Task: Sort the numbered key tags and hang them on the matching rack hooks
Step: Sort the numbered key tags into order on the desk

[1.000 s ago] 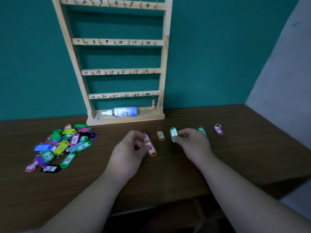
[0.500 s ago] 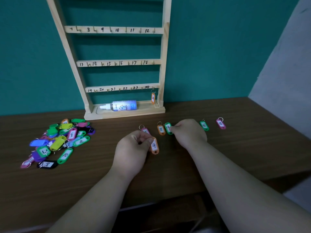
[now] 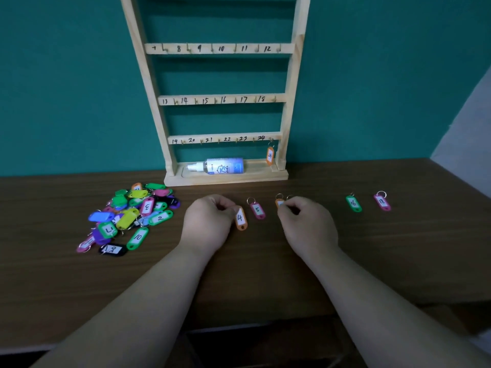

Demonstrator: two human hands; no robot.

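Observation:
My left hand (image 3: 210,221) pinches the orange tag marked 4 (image 3: 240,220) by its top end, low over the table. A pink tag marked 5 (image 3: 257,209) lies just right of it. My right hand (image 3: 305,221) rests on the table with curled fingers over a green tag, of which only the ring shows, beside a half-covered orange tag (image 3: 279,201). Further right lie a green tag marked 16 (image 3: 353,203) and a pink tag marked 18 (image 3: 382,201). The wooden rack (image 3: 291,102) stands behind, with an orange tag marked 24 (image 3: 269,155) hanging on its bottom right hook.
A heap of several coloured tags (image 3: 132,216) lies on the brown table (image 3: 265,274) at the left. A spray bottle (image 3: 220,166) lies in the rack's base tray. A teal wall stands behind the rack. The table's front edge is near my forearms.
My right hand has brought the green tag down to the table beside the orange tag. My left hand, still holding tag 4, has shifted left and uncovered the pink tag 5.

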